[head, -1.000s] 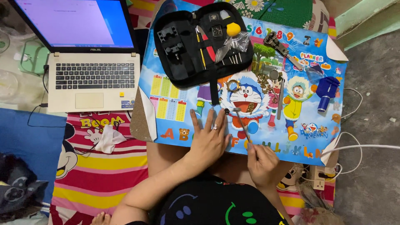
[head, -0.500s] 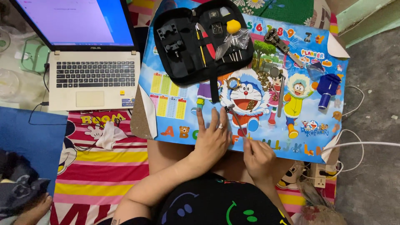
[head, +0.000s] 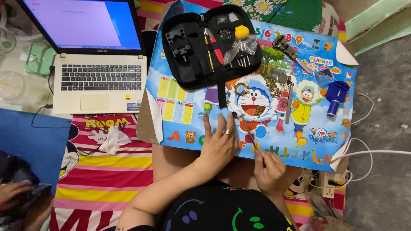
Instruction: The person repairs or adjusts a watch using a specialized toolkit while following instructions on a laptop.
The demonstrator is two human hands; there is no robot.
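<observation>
Two hands on my feed: left hand (head: 219, 143) flat, fingers spread, pinning the mat (head: 180, 107); right hand (head: 269, 169) pinches a thin tool (head: 245, 126), tip by the cartoon face. Looks like picking up small parts; next needs a steady tip. Kit (head: 201, 47) open above.

Bright, even light falls from above; shadows are faint and short; the glowing pale-lavender laptop screen (head: 81, 23) is washed out, nearly overexposed; the glossy, colourful cartoon-printed plastic mat (head: 180, 107) shows no strong glare; focus is sharp centrally; corners soften slightly, with mild wide-angle bending.
</observation>
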